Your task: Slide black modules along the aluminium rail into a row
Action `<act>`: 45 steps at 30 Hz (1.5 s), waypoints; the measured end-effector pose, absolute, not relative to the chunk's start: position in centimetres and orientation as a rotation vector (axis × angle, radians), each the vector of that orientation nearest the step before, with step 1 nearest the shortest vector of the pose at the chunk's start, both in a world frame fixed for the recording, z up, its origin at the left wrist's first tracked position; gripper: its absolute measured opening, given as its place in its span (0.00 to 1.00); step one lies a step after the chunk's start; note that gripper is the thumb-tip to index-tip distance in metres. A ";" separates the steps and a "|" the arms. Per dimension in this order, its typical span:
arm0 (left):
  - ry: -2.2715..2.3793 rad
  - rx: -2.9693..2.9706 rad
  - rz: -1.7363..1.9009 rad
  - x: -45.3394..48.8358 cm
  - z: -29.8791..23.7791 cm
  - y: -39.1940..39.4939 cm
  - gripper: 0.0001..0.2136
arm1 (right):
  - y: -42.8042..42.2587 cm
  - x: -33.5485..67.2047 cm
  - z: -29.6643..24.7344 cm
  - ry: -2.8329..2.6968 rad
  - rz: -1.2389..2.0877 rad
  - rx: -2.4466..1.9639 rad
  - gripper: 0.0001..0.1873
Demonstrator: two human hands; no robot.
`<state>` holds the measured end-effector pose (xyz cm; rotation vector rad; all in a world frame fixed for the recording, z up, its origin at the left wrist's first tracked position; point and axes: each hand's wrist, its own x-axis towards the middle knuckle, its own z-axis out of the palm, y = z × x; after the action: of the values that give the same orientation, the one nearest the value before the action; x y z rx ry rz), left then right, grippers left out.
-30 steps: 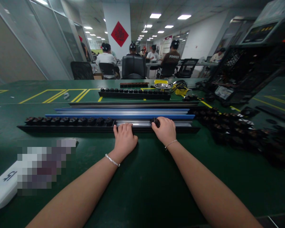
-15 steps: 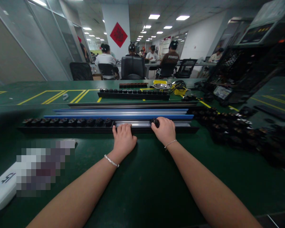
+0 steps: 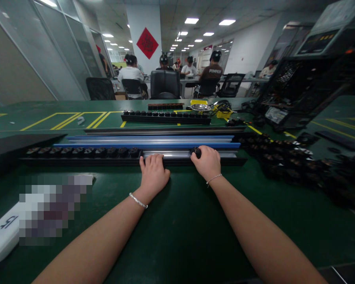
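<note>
A long black rail (image 3: 177, 162) lies crosswise before me, with a silvery channel (image 3: 168, 154) inside it. Its left part holds a row of small black blocks (image 3: 100, 153). My left hand (image 3: 154, 169) has its fingers hooked over the rail's front wall, right of the last block in the row, with the thumb on the near side. A single small black block (image 3: 197, 152) is pinched between the thumb and fingers of my right hand (image 3: 208, 161), at the channel's right part. The fingers partly hide this block; its exact kind is unclear.
Behind lie blue-edged rails (image 3: 150, 140) and another black rail with blocks (image 3: 165, 117). A heap of black parts (image 3: 292, 159) covers the right side. An open computer case (image 3: 296, 86) stands far right. A white object (image 3: 2, 232), partly pixelated, lies front left.
My right hand has shifted slightly to the right with the black block. My left hand stays at the same spot on the rail. The view has moved a little.
</note>
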<state>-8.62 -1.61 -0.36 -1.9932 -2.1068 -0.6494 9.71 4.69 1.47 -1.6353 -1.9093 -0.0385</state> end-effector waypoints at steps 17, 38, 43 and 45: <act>-2.094 -1.993 -0.662 -8.7 -0.5 -1.7 0.23 | 4.8 9.7 1.4 -1.896 -0.025 -1.644 0.13; -2.107 -1.996 -0.652 -8.7 -0.5 -1.6 0.24 | 5.2 10.0 1.2 -1.888 -0.069 -1.627 0.11; -2.120 -1.992 -0.649 -8.7 -0.4 -1.7 0.23 | 5.4 10.1 0.9 -1.880 -0.092 -1.633 0.11; -2.122 -1.992 -0.649 -8.7 -0.4 -1.6 0.23 | 5.4 10.2 0.9 -1.878 -0.098 -1.628 0.11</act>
<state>-8.67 -1.64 -0.39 -1.9925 -2.1222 -0.6487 10.16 5.44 0.89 -1.6279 -1.8780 -0.0977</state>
